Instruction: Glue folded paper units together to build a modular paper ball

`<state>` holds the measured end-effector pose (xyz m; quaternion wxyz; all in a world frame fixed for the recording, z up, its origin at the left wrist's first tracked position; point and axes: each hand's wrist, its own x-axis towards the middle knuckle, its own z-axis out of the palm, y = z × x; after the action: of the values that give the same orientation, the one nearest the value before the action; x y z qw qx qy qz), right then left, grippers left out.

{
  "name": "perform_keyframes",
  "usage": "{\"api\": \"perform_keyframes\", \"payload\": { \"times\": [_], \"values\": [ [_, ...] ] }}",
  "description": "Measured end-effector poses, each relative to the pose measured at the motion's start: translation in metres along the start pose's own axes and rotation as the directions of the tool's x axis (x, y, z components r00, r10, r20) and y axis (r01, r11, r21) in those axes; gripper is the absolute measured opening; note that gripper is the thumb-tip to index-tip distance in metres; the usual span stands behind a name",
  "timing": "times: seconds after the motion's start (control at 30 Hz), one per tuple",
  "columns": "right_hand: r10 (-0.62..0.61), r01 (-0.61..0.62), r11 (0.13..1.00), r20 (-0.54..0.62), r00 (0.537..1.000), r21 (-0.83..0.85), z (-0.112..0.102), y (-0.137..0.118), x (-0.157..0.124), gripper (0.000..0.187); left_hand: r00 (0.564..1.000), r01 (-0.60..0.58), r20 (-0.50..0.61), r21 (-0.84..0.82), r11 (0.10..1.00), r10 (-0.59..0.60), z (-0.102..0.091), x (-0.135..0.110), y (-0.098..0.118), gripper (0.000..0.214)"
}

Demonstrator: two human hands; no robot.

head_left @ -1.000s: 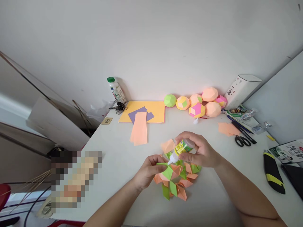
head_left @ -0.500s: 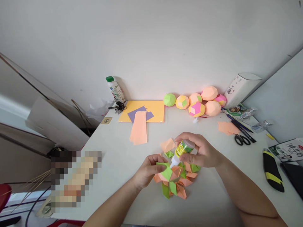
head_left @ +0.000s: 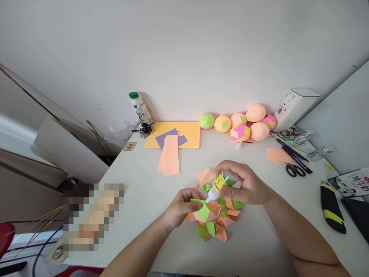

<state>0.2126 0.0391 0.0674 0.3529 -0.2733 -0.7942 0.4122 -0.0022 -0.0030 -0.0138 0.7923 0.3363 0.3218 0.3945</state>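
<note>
My right hand (head_left: 245, 184) is wrapped round a small glue bottle (head_left: 221, 181) with a yellow-green label, tilted so its white nozzle points down-left at a folded paper piece. My left hand (head_left: 180, 209) pinches that green and orange folded paper piece (head_left: 205, 211) just above the white table (head_left: 138, 192). Under and around both hands lies a heap of several green and orange folded paper units (head_left: 219, 227). One loose orange folded piece (head_left: 204, 177) sits just behind the bottle.
Several paper polyhedron balls (head_left: 239, 125) line the back wall. A yellow sheet (head_left: 187, 132) with purple and peach paper strips (head_left: 169, 156) lies behind. A drink bottle (head_left: 140, 107), keys (head_left: 143, 130), scissors (head_left: 294, 170), pens and a black-yellow utility knife (head_left: 331, 209) lie around.
The glue bottle's nozzle has shifted slightly over the folded piece in my left hand. Both hands stay almost in place.
</note>
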Motion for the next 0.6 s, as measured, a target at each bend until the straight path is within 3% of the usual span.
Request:
{"api": "perform_keyframes", "payload": {
  "times": [0.2,0.4,0.6],
  "values": [
    [-0.04,0.04,0.998,-0.002,0.999,0.052,0.0018,-0.0032,0.0012,0.03,1.0,-0.004,0.023,-0.003,1.0,0.004,0.0,0.0003,0.0009,0.013],
    [0.031,-0.03,0.999,-0.04,0.999,0.043,0.0039,0.0013,0.0005,0.032,1.0,-0.006,-0.011,0.025,1.0,0.006,-0.0008,-0.0002,-0.0002,0.015],
    [0.047,-0.047,0.998,0.005,0.999,0.042,0.0003,-0.0003,-0.0002,0.032,1.0,-0.012,0.024,0.012,1.0,0.012,-0.0003,0.0001,0.0013,0.014]
  ]
}}
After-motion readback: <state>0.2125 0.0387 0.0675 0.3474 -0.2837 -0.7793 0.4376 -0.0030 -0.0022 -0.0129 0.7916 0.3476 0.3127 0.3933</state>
